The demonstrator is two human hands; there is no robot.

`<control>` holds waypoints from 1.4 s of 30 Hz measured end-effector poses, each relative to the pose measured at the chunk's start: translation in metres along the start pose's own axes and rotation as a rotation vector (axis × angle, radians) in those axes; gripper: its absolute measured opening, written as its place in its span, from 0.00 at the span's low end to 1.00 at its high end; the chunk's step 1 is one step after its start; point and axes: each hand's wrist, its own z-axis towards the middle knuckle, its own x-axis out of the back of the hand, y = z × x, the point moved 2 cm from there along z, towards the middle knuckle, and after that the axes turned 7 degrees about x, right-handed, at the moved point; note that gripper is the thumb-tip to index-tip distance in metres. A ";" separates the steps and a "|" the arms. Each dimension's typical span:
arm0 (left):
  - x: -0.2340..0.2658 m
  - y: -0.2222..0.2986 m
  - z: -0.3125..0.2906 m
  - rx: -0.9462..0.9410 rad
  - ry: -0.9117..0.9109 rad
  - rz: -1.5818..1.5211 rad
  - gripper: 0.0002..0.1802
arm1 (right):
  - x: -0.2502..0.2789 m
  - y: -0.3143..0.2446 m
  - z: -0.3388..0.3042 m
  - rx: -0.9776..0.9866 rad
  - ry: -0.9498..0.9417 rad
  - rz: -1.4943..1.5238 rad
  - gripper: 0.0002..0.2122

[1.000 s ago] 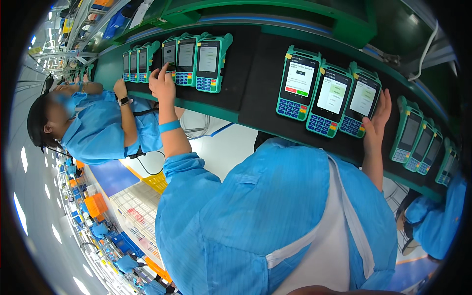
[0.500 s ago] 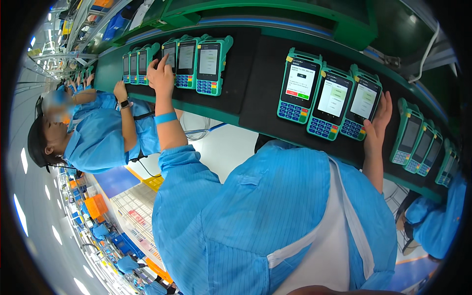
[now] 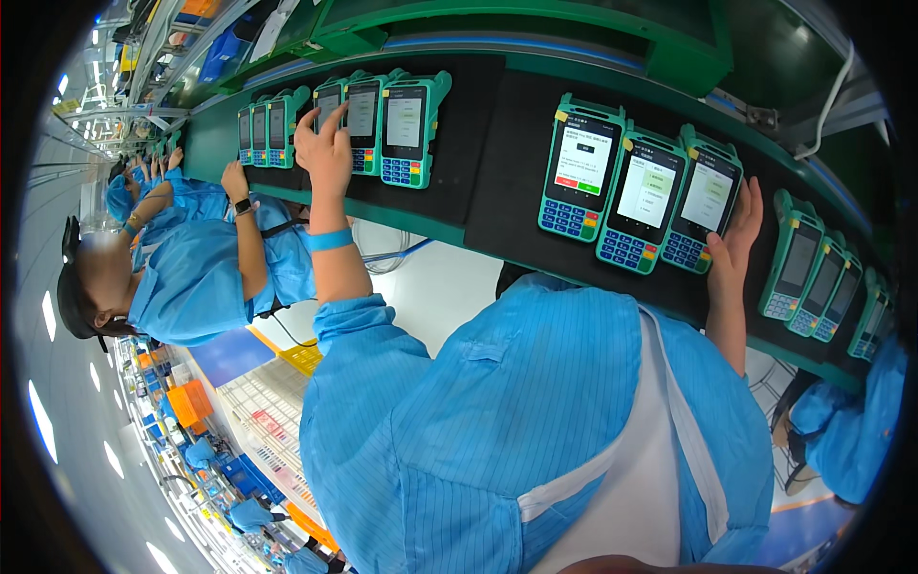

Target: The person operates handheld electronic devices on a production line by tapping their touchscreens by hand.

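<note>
On the black mat stand three green-cased payment terminals in front of me: a left one (image 3: 579,167) with a lit white screen and red and green buttons, a middle one (image 3: 642,203), and a right one (image 3: 706,196). My right hand (image 3: 734,239) lies along the right edge of the right terminal, fingers stretched out, thumb at its lower screen corner. Farther left, my left hand (image 3: 325,153) hovers over another trio, fingers apart and pointing at the screens of its left terminal (image 3: 328,99) and middle terminal (image 3: 362,110). The trio's right terminal (image 3: 404,129) is untouched.
More terminals (image 3: 273,124) stand at the far left beside a co-worker (image 3: 206,258) in blue. Further terminals (image 3: 798,263) line the right. A green shelf frame (image 3: 535,38) runs behind the bench (image 3: 445,228). A white cable (image 3: 834,100) hangs at the upper right.
My left hand has shifted slightly, its fingers now spread over the left and middle terminals of the left trio. The co-worker's head has moved a little. My right hand stays put.
</note>
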 end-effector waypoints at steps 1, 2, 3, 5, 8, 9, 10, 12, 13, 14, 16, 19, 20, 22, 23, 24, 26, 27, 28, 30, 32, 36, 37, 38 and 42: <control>0.001 0.006 -0.002 -0.056 0.011 -0.006 0.22 | -0.001 0.000 0.000 -0.003 -0.008 -0.009 0.46; 0.003 0.011 -0.004 -0.140 0.057 -0.029 0.22 | -0.001 0.000 0.000 0.001 -0.002 -0.001 0.46; 0.003 0.015 -0.006 -0.154 0.063 -0.017 0.22 | -0.001 0.000 0.000 -0.005 0.005 0.002 0.46; 0.002 0.020 -0.007 -0.122 0.012 0.025 0.22 | -0.001 0.000 -0.001 -0.013 0.013 0.004 0.46; 0.003 0.025 -0.006 -0.121 -0.008 0.056 0.22 | -0.001 0.000 0.000 -0.011 0.002 0.003 0.45; 0.004 0.027 -0.005 -0.120 0.000 0.051 0.22 | 0.000 -0.001 0.000 -0.011 0.000 0.002 0.45; 0.004 0.029 -0.004 -0.122 -0.018 0.058 0.22 | 0.000 -0.001 0.000 -0.010 -0.002 0.002 0.45; 0.009 0.035 -0.005 -0.143 0.005 0.010 0.22 | 0.000 -0.001 0.000 -0.012 0.001 0.001 0.45; 0.010 0.039 -0.007 -0.145 -0.012 0.020 0.22 | 0.000 -0.001 0.000 -0.017 -0.004 -0.009 0.45; 0.011 0.044 -0.011 -0.194 -0.010 -0.021 0.22 | 0.000 -0.001 0.000 -0.013 0.004 -0.001 0.45; 0.015 0.055 -0.017 -0.284 -0.001 -0.066 0.23 | -0.001 -0.001 0.000 -0.007 -0.007 0.001 0.45; 0.017 0.069 -0.026 -0.329 -0.015 -0.066 0.23 | -0.001 -0.001 0.000 -0.016 -0.010 0.012 0.45; 0.016 0.072 -0.029 -0.324 -0.028 -0.073 0.23 | -0.001 -0.001 0.000 -0.009 -0.002 0.018 0.45; 0.015 0.078 -0.031 -0.323 -0.058 -0.066 0.23 | 0.000 -0.001 0.000 -0.004 -0.008 -0.018 0.45; 0.015 0.080 -0.032 -0.323 -0.052 -0.082 0.23 | 0.000 -0.001 0.000 -0.001 0.000 -0.009 0.45; 0.013 0.082 -0.033 -0.319 -0.073 -0.066 0.23 | 0.000 -0.001 0.000 -0.005 0.000 -0.003 0.45; 0.012 0.084 -0.034 -0.303 -0.094 -0.034 0.23 | 0.000 0.000 0.000 -0.010 0.000 0.005 0.45; 0.012 0.085 -0.034 -0.304 -0.094 -0.034 0.23 | -0.001 0.000 0.000 -0.010 -0.003 0.014 0.45; 0.013 0.086 -0.035 -0.296 -0.082 -0.030 0.23 | -0.001 0.000 0.000 -0.017 -0.013 0.017 0.45; 0.014 0.090 -0.036 -0.291 -0.074 -0.028 0.23 | 0.000 0.000 0.000 -0.001 -0.007 0.018 0.45; 0.017 0.096 -0.038 -0.311 -0.050 0.036 0.23 | 0.000 0.000 0.000 0.003 -0.009 0.013 0.45; 0.025 0.119 -0.046 -0.277 0.009 -0.103 0.23 | 0.001 0.000 -0.001 -0.008 -0.018 0.007 0.44; 0.024 0.129 -0.054 -0.273 -0.035 -0.196 0.25 | 0.000 0.000 0.000 0.000 -0.020 0.007 0.44; 0.023 0.141 -0.063 -0.257 -0.055 -0.295 0.26 | 0.000 0.000 0.000 0.002 -0.033 0.006 0.45; 0.007 0.192 -0.104 -0.153 -0.359 -0.683 0.38 | -0.001 0.000 0.000 0.005 -0.032 0.013 0.44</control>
